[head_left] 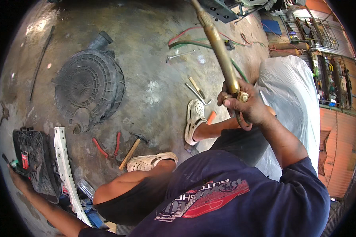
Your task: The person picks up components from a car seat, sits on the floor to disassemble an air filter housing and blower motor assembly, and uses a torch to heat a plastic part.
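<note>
In my right hand (247,104) is a brass gas torch (219,51), its body rising toward the top of the view. My fingers wrap round its lower end, beside a brass valve knob (243,96). Far to the left, my left hand (21,179) is closed near a grimy black tray (41,173), by a small dark object with a green part (14,163). What that object is, and how the fingers hold it, is too small and dark to make out. A red can (25,160) lies on the tray.
A large round black air-filter housing (83,85) lies on the concrete floor. Near my feet are red-handled pliers (100,148), a hammer (130,153) and a chisel-like tool (197,87). Red and green hoses (190,42) run behind the torch. A plastic-covered bulk (288,94) stands at right.
</note>
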Available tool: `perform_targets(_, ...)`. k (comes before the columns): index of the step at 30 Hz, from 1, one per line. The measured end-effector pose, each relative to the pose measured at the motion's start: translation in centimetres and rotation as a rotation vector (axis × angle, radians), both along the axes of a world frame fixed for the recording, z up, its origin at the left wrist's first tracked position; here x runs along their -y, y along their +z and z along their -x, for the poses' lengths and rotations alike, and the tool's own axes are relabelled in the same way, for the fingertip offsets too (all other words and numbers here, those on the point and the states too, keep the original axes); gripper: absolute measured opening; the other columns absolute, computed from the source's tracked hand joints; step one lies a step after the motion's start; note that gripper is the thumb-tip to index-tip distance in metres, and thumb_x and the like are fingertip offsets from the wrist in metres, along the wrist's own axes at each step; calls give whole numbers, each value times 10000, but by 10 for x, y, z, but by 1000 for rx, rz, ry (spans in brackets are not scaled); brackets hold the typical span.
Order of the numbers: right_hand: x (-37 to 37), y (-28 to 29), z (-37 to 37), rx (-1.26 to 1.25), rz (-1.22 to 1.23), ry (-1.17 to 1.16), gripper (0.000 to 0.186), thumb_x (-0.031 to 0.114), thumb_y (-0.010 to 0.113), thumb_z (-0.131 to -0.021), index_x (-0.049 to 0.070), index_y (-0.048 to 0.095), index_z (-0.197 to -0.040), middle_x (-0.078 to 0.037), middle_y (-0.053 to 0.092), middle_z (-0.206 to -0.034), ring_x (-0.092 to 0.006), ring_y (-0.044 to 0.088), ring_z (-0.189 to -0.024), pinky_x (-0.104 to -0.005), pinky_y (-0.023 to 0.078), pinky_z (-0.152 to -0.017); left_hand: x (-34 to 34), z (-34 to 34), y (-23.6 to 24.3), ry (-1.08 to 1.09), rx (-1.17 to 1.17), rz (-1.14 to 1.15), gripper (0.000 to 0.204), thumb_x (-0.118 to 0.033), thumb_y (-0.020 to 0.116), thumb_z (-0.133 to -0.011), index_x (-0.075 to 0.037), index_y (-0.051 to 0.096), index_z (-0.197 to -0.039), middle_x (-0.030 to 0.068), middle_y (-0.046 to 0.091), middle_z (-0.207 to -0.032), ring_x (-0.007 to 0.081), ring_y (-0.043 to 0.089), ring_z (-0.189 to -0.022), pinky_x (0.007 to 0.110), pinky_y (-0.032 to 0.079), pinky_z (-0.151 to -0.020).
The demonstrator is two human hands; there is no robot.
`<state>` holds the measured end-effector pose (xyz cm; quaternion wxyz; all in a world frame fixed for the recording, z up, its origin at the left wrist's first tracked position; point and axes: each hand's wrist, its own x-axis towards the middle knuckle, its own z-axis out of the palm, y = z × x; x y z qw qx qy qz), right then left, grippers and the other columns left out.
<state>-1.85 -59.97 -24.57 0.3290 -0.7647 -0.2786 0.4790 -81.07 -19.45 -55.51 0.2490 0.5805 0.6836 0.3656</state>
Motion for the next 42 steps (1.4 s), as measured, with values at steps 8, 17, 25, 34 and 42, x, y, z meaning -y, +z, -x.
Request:
perform_targets(8,-10,-69,21,70,-273,391,472,210,822,-878,79,550,-1240,-58,671,-971,-181,660,-886,-365,547,-777,111,-295,140,30,1126,608,397,-292,637,-1006,-63,621,-1331,84,665,-1227,216,643,-1125,376,539,-949)
perform_targets(17,14,-160,40,-274,-280,726,431,233,785,-834,49,531,-1130,-209,636,-883,-418,652,-851,-483,498,-752,175,-417,176,-54,851,565,441,-330,620,-1019,-66,582,-1370,45,653,-1231,151,644,-1095,310,537,-933)
perform_targets(25,17,-179,25,-358,-397,734,418,200,778,-796,32,534,-1090,-217,636,-873,-434,648,-856,-496,495,-756,167,-398,202,105,732,379,535,-232,605,-983,-7,507,-1458,142,615,-1358,246,636,-1189,369,509,-1015)
perform_targets(34,5,-158,-23,-388,68,736,385,250,786,-908,62,578,-1172,-21,623,-912,-104,605,-800,-291,527,-695,174,-490,208,-14,-232,302,511,-346,610,-998,-17,581,-1389,91,707,-965,195,607,-812,367,506,-792)
perform_targets(42,20,-160,-31,-333,76,720,437,148,781,-875,20,559,-1230,-57,621,-902,-162,587,-809,-336,519,-734,150,-507,150,2,228,290,611,-555,495,-1009,-6,604,-1255,131,646,-1061,273,583,-952,404,466,-898)
